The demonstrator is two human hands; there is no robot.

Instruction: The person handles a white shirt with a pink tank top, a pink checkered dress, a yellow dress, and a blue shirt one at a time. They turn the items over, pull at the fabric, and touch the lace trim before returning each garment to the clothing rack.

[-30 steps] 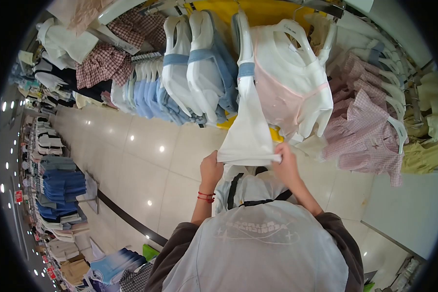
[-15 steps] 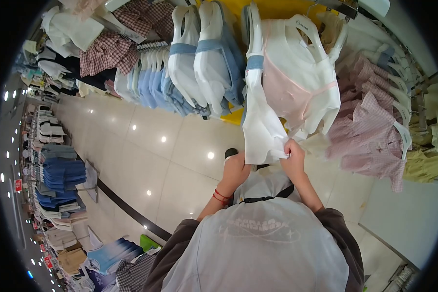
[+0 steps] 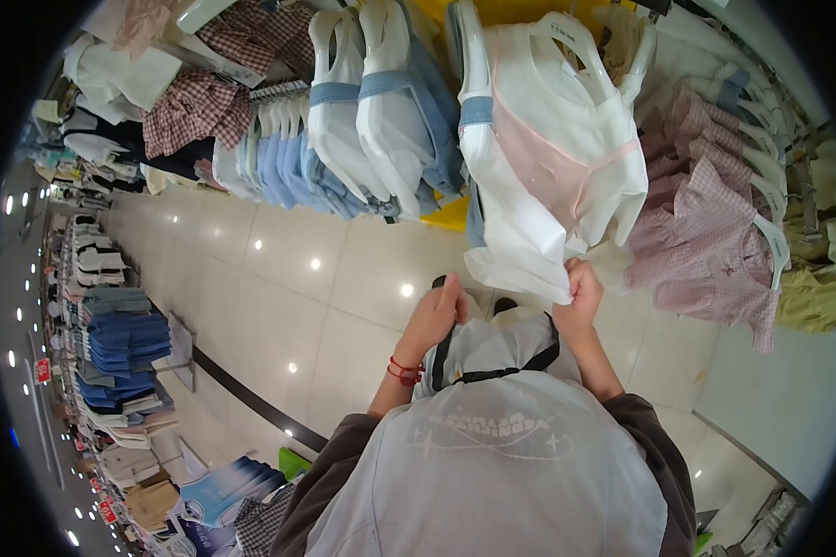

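In the head view, my right hand (image 3: 581, 293) pinches the lower edge of a white garment (image 3: 518, 237) between thumb and fingers. The garment hangs from a white hanger, has a blue band near its top, and its lower part is pulled towards me. My left hand (image 3: 437, 314), with a red bracelet on the wrist, is below and left of the cloth, apart from it. Its thumb is raised, its fingers are loosely bent, and it holds nothing. Right beside the garment hangs a white top with a pink front panel (image 3: 548, 167).
White-and-blue tops (image 3: 339, 121) hang to the left on the same rail. Pink checked blouses (image 3: 706, 227) hang at the right, near a white panel (image 3: 776, 399). Stacks of blue clothing (image 3: 125, 339) line the far left, across the shiny tiled floor (image 3: 279, 288).
My left hand has let go of the white garment's edge and moved down. My right hand has shifted slightly right, still pinching the cloth, whose free left edge has swung up and folded.
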